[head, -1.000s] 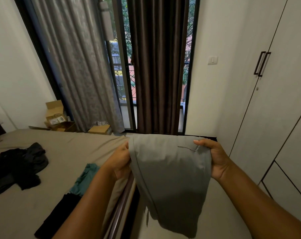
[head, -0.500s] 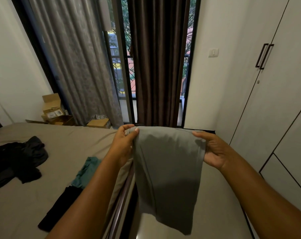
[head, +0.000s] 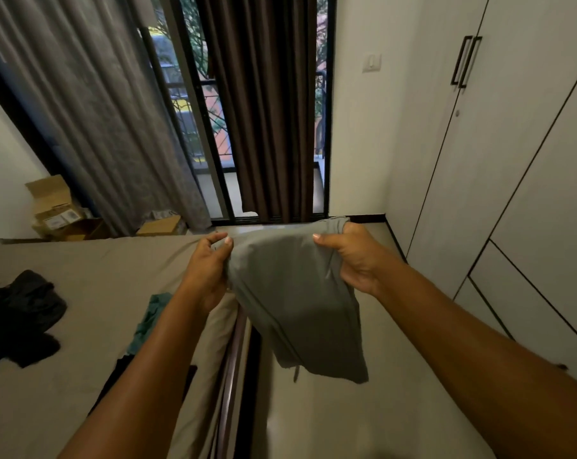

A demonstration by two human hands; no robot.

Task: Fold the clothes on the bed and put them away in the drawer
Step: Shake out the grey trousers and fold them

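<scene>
A grey garment (head: 293, 299) hangs in the air over the gap between the bed and the floor. My left hand (head: 207, 270) pinches its upper left edge. Its upper right corner is bunched in the grip of my right hand (head: 353, 260). The cloth droops down and to the right, with a small cord dangling at its lower end. On the bed (head: 81, 376) lie a black heap of clothes (head: 19, 319) at the far left, a teal garment (head: 151, 316) and a black garment (head: 121, 376), both partly hidden behind my left forearm.
A white wardrobe (head: 512, 160) with black handles fills the right side, with drawer fronts (head: 525, 306) low on it. Curtains and a glass door stand ahead. Cardboard boxes (head: 58, 213) sit on the floor beyond the bed. Pale floor runs between bed and wardrobe.
Both hands have lowered a little and drawn closer together, and the right hand has gathered its corner of the grey garment into a bunch. The cloth hangs shorter and slacker.
</scene>
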